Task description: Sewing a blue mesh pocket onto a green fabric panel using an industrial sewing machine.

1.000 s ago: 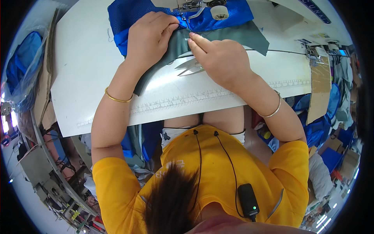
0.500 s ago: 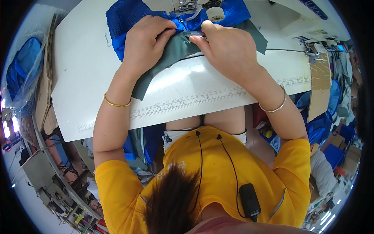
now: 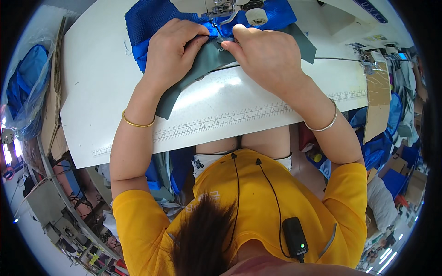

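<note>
At the sewing machine's needle and presser foot [image 3: 215, 23], my left hand [image 3: 174, 53] pinches the fabric edge, thumb against curled index finger, over bright blue mesh fabric [image 3: 147, 20] and a grey-green strip [image 3: 202, 60] that curves down toward me. My right hand [image 3: 269, 57] is curled on the same fabric just right of the foot, thumb tip and index finger close together. What exactly lies between those right fingertips is too small to make out. The fabric rests on the white machine table [image 3: 101, 92], which has a printed ruler along its front edge.
A white machine body [image 3: 340, 23] with a small control panel stands at the right, above cardboard [image 3: 377, 101]. Bagged blue fabric [image 3: 27, 83] and cardboard sheets lie at the left. Piles of fabric and boxes [image 3: 400, 170] fill the right side below the table.
My right hand has moved up toward the needle and curled its fingers. The scissors seen beneath it a second ago are out of sight. My left hand has shifted only slightly.
</note>
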Available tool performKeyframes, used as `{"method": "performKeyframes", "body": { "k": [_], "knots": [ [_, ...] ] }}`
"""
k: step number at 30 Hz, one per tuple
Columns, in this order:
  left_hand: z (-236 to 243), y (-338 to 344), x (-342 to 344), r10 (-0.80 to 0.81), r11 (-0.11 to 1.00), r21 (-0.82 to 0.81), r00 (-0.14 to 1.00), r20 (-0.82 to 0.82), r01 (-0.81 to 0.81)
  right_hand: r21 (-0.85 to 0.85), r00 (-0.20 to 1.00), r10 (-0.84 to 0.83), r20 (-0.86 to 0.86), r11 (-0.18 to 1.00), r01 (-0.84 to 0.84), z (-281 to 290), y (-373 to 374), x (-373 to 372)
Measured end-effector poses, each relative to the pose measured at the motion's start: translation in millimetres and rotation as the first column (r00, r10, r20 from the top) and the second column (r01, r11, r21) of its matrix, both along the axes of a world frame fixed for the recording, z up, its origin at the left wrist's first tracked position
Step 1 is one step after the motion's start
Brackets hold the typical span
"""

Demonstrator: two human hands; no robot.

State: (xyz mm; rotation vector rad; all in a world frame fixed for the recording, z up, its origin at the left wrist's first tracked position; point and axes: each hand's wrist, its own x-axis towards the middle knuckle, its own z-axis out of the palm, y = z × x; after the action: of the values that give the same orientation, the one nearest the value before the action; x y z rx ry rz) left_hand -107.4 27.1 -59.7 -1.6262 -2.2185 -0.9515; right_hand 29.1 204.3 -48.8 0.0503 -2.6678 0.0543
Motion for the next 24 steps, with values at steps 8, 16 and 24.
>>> {"method": "performKeyframes", "body": {
  "k": [8, 16, 24],
  "knots": [
    [0, 0, 0, -0.055, 0.998, -0.013, 0.998, -0.041, 0.054, -0.003, 0.999, -0.025, 0.024, 1.0, 0.025, 1, -6, -6],
    [2, 3, 6, -0.002, 1.0, -0.028, 0.999, -0.052, 0.001, 0.006, 0.999, 0.016, -0.037, 1.0, -0.016, -5, -1, -8],
    [1, 5, 3, -0.029, 1.0, -0.011, 0.999, -0.02, 0.029, -0.08, 0.988, -0.082, 0.129, 0.992, 0.093, -1, -10, -7]
  ]
}}
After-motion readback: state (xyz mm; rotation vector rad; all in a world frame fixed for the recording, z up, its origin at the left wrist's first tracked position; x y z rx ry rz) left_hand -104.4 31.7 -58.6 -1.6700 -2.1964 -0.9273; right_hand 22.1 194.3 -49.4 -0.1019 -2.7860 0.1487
